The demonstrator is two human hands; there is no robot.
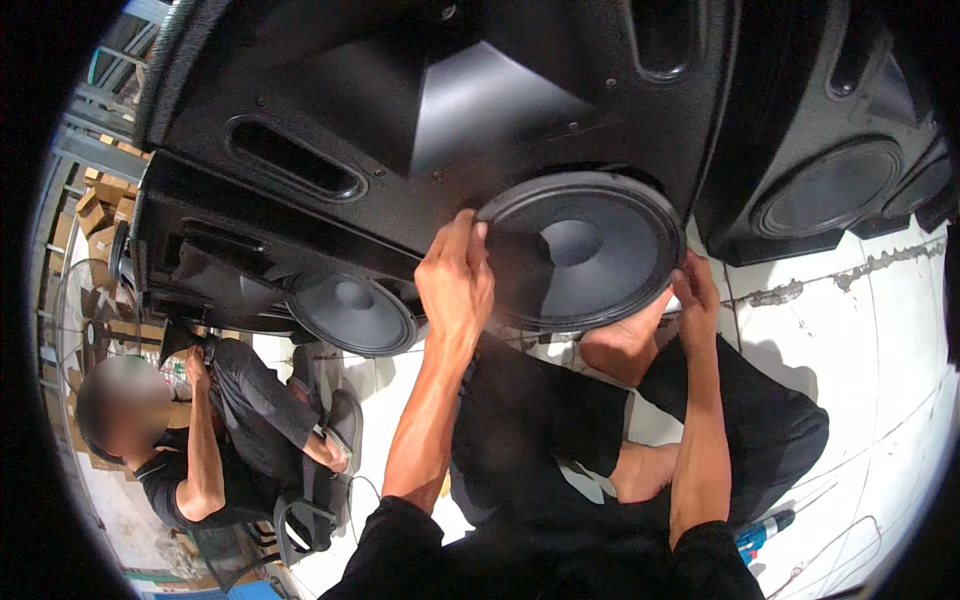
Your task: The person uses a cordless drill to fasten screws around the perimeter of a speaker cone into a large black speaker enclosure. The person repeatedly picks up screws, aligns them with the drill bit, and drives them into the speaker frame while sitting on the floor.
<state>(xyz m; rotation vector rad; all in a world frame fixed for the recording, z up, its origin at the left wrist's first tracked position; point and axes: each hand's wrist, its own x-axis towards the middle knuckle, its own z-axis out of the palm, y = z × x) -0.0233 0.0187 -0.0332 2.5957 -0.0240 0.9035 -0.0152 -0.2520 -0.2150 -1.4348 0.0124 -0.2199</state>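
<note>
A round black speaker driver point(610, 285) with a domed centre sits at the lower front of a large black speaker cabinet point(390, 215). Its upper rim leaves a dark gap against the cabinet's round opening, so it looks slightly out of its seat. My left hand point(455, 280) grips the rim at the left, fingertips over the edge. On the opposite side, the fingers of my right hand point(697, 292) curl round the lower right rim, partly hidden there. Above the driver, the cabinet has a glossy horn recess point(495, 100) and screw holes.
Other speaker cabinets stand at the right point(820, 190) and left, the left one with its driver point(350, 310) showing. A seated co-worker point(240, 440) holds a dark part at the left. A blue power drill point(763, 535) lies on the white tiled floor point(840, 330) near a thin cable.
</note>
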